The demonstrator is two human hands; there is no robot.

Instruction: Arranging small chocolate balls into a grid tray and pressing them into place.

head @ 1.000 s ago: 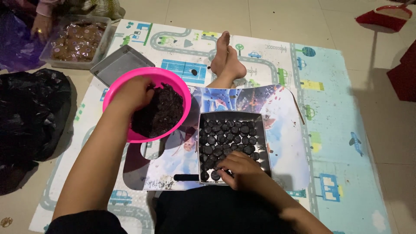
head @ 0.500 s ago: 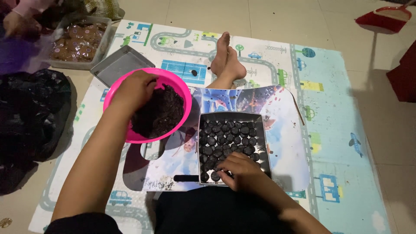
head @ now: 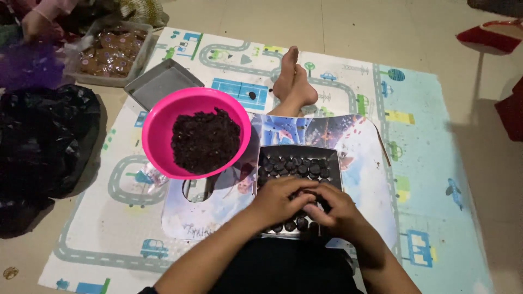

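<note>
Both my hands meet over the near half of a dark tray [head: 335,163] filled with several small dark round pieces. My left hand [head: 280,200] has its fingers curled over the pieces, and what it holds is hidden. My right hand [head: 336,211] presses against it with fingers bent, fingertips on the dark pieces. A pink bowl [head: 158,122] of dark crumbly mix stands to the left of the tray. Tray and bowl rest on a colourful printed sheet [head: 359,136] on the play mat.
My bare feet [head: 291,81] lie beyond the tray on the road-print mat [head: 425,163]. A grey flat tray [head: 160,81] and a container of brown pieces [head: 109,54] sit at the far left, by another person's hand [head: 35,24]. Black bags [head: 38,141] lie left.
My left hand has left the pink bowl and come right to the dark tray, joining my right hand. The bowl's dark mix is now uncovered.
</note>
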